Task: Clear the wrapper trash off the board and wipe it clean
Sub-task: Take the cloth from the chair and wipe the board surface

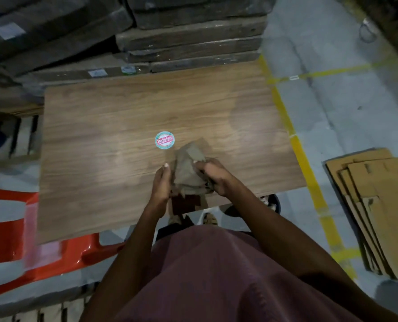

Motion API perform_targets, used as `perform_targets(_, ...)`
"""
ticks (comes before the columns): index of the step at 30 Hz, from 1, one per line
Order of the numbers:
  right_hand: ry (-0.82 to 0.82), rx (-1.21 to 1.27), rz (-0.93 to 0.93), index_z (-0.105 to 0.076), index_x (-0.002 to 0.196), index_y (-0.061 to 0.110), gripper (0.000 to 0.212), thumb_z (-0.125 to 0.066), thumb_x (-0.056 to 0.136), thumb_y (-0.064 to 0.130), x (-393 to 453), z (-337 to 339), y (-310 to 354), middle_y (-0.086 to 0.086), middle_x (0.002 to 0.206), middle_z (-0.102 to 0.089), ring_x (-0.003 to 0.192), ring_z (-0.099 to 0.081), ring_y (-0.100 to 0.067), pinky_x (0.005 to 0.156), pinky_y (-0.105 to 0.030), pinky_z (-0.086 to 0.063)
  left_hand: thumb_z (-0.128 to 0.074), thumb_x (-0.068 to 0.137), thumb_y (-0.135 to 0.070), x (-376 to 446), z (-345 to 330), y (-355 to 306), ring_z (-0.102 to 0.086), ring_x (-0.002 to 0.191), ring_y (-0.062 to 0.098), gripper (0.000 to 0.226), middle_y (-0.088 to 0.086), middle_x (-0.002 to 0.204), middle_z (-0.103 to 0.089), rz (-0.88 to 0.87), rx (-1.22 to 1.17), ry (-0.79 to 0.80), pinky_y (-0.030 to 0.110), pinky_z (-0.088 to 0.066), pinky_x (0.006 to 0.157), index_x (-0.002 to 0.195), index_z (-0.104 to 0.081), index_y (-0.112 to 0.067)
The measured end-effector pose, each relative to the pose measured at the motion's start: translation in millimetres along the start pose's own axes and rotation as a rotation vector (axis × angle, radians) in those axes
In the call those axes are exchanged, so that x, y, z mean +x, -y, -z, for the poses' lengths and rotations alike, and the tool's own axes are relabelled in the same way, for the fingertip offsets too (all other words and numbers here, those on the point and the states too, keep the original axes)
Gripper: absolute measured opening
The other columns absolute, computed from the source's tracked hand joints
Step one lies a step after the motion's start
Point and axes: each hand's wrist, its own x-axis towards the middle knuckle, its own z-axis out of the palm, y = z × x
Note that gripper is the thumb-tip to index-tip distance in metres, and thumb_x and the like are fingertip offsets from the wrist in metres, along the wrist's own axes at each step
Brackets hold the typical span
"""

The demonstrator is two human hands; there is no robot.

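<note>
Hands hold 1 crumpled cloth (188, 168) above the near edge of the board (123, 135): left hand (162, 184) and right hand (213, 176) both grip it. Round sticker (164, 140) lies just beyond.

Wood-grain board (123, 126) bears 1 round sticker (164, 140).

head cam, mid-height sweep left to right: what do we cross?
Red plastic chair → wooden board → left hand → crumpled cloth → right hand → yellow floor tape → flattened cardboard stack.
</note>
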Motion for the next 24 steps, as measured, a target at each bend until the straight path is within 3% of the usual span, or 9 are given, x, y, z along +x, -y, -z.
perform_targets(3,0.15,0.127,-0.018,-0.068,0.13,0.002,0.036,-0.064,0.101,0.023,-19,8,14,-0.017,0.115,-0.076,0.095,-0.075,-0.028,0.082,-0.039,-0.063,-0.054,0.099,-0.052,-8,7,-22,-0.076,0.096,0.021,0.04,0.002,0.113,-0.078,0.13,-0.136,0.166,0.033,-0.062,0.07,0.125,-0.067,-0.024)
perform_targets(6,0.162,0.143,0.03,-0.066,0.133,0.006,0.038,-0.065,0.101,0.026,-29,12,14,-0.014,0.12,-0.075,0.107,-0.073,-0.03,0.088,-0.04,-0.062,-0.066,0.095,-0.032,-8,15,-33,-0.073,0.086,0.022,0.033,0.006,0.105,-0.077,0.085,-0.137,0.264,0.029,-0.059,0.064,0.124,-0.067,-0.016)
perform_targets(8,0.056,0.077,0.086,-0.066,0.133,0.006,0.037,-0.068,0.1,0.023,-30,6,7,-0.012,0.121,-0.075,0.107,-0.074,-0.03,0.088,-0.038,-0.063,-0.069,0.095,-0.014,-5,19,-35,-0.07,0.08,0.022,0.03,0.01,0.103,-0.076,0.025,-0.059,0.246,0.027,-0.056,0.06,0.124,-0.068,-0.009)
perform_targets(11,-0.305,-0.041,0.075,-0.065,0.126,-0.002,0.031,-0.068,0.098,0.009,-25,-11,-11,-0.017,0.112,-0.071,0.085,-0.069,-0.029,0.074,-0.038,-0.06,-0.071,0.094,-0.007,-11,32,-34,-0.068,0.077,0.027,0.023,0.016,0.099,-0.075,-0.03,0.071,0.219,0.028,-0.054,0.058,0.117,-0.071,-0.005)
perform_targets(13,-0.384,-0.016,0.071,-0.066,0.117,-0.002,0.02,-0.063,0.098,0.001,-29,-29,-19,-0.018,0.102,-0.067,0.082,-0.066,-0.029,0.067,-0.037,-0.059,-0.07,0.094,-0.004,-13,48,-30,-0.07,0.072,0.024,0.025,0.017,0.101,-0.076,-0.041,0.121,0.18,0.025,-0.055,0.053,0.119,-0.07,-0.002)
perform_targets(17,-0.309,0.145,0.128,-0.066,0.096,0.013,0.01,-0.061,0.1,0.004,-40,-68,-24,-0.012,0.095,-0.073,0.076,-0.071,-0.026,0.064,-0.033,-0.062,-0.077,0.092,-0.022,-22,85,-19,-0.071,0.084,0.022,0.036,0.014,0.115,-0.075,-0.022,0.12,0.069,0.029,-0.056,0.059,0.124,-0.064,-0.015)
perform_targets(19,-0.259,0.183,0.157,-0.065,0.099,0.014,0.012,-0.061,0.1,0.003,-41,-89,-23,-0.009,0.089,-0.071,0.063,-0.071,-0.017,0.056,-0.031,-0.061,-0.076,0.093,-0.034,-32,105,-20,-0.071,0.085,0.018,0.024,0.004,0.111,-0.074,0.065,0.065,0.043,0.029,-0.056,0.059,0.11,-0.06,-0.032)
perform_targets(21,-0.212,0.217,0.171,-0.062,0.108,0.011,0.013,-0.058,0.101,0.0,-41,-109,-19,-0.007,0.079,-0.064,0.046,-0.06,-0.007,0.043,-0.024,-0.052,-0.071,0.095,-0.042,-38,123,-25,-0.074,0.087,0.017,0.02,-0.002,0.109,-0.073,0.173,-0.082,0.107,0.031,-0.059,0.059,0.107,-0.056,-0.035)
perform_targets(24,-0.121,0.221,0.184,-0.062,0.124,0.01,0.024,-0.059,0.102,0.003,-36,-140,-9,-0.008,0.092,-0.072,0.064,-0.071,-0.013,0.055,-0.03,-0.061,-0.064,0.096,-0.049,-39,150,-29,-0.073,0.079,0.015,0.041,0.0,0.11,-0.074,0.225,-0.27,0.24,0.043,-0.062,0.078,0.129,-0.061,-0.024)
